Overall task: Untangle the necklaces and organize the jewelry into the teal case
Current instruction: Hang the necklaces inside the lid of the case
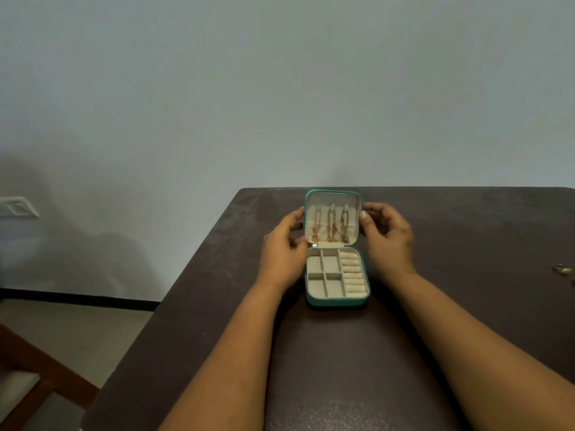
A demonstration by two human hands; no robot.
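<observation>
The teal case (337, 301) lies open on the dark table (342, 353), its lid standing up at the far side. Three gold necklaces (330, 227) hang side by side inside the cream lid. The base shows empty cream compartments and a row of ring rolls (353, 272). My left hand (284, 244) holds the lid's left edge, fingers curled around it. On the opposite edge my right hand (385, 233) grips the lid, thumb at the front.
Gold rings (561, 269) lie near the table's right edge. The table's left edge runs diagonally, with floor and a wooden chair (28, 368) beyond it. A plain wall rises behind the table.
</observation>
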